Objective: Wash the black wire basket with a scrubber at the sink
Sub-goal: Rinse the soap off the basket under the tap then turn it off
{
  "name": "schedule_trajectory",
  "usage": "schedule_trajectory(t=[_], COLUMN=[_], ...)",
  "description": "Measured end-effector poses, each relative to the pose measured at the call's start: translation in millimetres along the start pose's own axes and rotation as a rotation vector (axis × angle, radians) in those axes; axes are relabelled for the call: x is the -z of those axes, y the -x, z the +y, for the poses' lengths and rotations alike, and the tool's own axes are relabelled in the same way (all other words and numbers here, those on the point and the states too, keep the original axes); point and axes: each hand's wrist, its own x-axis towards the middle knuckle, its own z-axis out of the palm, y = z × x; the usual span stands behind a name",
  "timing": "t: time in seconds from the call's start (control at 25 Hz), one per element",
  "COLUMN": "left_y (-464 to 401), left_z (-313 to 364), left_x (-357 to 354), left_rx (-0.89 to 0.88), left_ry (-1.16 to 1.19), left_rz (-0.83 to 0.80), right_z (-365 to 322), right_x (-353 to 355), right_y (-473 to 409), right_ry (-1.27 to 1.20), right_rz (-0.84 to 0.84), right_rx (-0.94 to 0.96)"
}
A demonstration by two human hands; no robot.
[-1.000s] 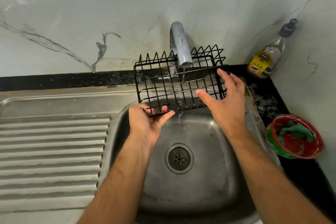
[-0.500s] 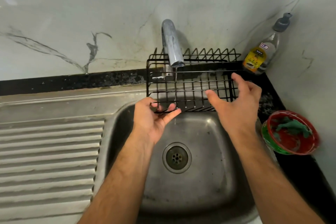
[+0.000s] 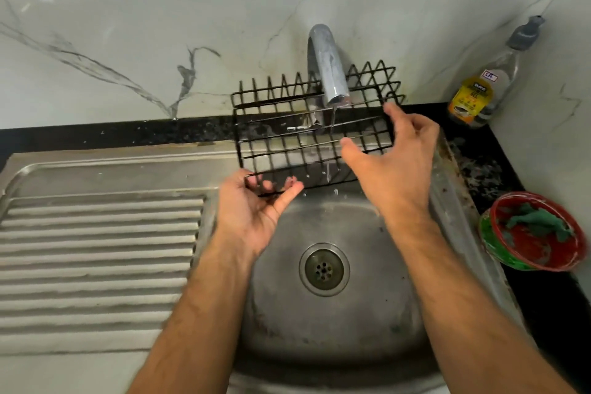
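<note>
Marble-veined wall tiles back a stainless steel sink (image 3: 415, 313) with a ribbed draining board (image 3: 96, 249) to its left and a dark stone counter (image 3: 543, 313) to its right. Held over the back of the basin, the black wire basket (image 3: 287, 144) sits under the tap (image 3: 327, 70), a thin stream of water falling through its grid; its long axis runs left to right, slightly tilted.

At the basket's near left corner the left hand (image 3: 252, 211) has its palm up, thumb and fingers curled round the bottom wire, so it carries the weight. Over the basket's right end the right hand (image 3: 393, 157) is spread with relaxed fingers, against or just over the wires (contact is hard to tell through the blur) and grasping nothing.

What the next move likely turns on is the green scrubber (image 3: 540, 224): it lies in a red and green bowl (image 3: 499, 253) on the counter, well apart from the basket, to the right and nearer the person. The free right hand is on that side and far closer to it than the left. Nothing stands between them but the sink's grimy right rim. A dish soap bottle (image 3: 479, 89) stands in the back right corner, behind the bowl.
</note>
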Motion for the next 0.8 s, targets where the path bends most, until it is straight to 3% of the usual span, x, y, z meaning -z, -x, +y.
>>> schedule_trajectory(t=[0.08, 0.16, 0.24, 0.32, 0.4, 0.48, 0.56, 0.68, 0.8], left_y=[5, 9, 7, 2, 2, 4, 5, -4, -3], left_z=[-11, -19, -24, -26, -25, -25, -25, -25, -18], left_x=[-4, -8, -5, 6, 13, 18, 25, 39, 42], left_rx=[0.022, 0.013, -0.016, -0.014, 0.006, 0.001, -0.074, -0.173, -0.247], left_ry=[0.014, 0.031, -0.029, -0.111, -0.138, -0.141, -0.174, -0.276, -0.4], left_rz=[0.002, 0.016, 0.014, -0.004, -0.025, -0.009, 0.013, 0.039, 0.055], right_z=[5, 3, -3, -2, 6, 12, 8, -21, -36], right_x=[3, -2, -14, -21, -16, -8, -4, -6, -11], right_y=[8, 23, 42, 53, 39, 15, 0, 0, 4], right_ry=[0.127, 0.384, 0.498, 0.407, 0.264, 0.124, 0.138, 0.153, 0.345], right_rz=[0.047, 0.03, -0.133, -0.28, -0.161, -0.016, 0.019, -0.193, -0.367], right_rx=[0.006, 0.135, 0.424, 0.623, 0.602, 0.417, 0.352, 0.428, 0.458])
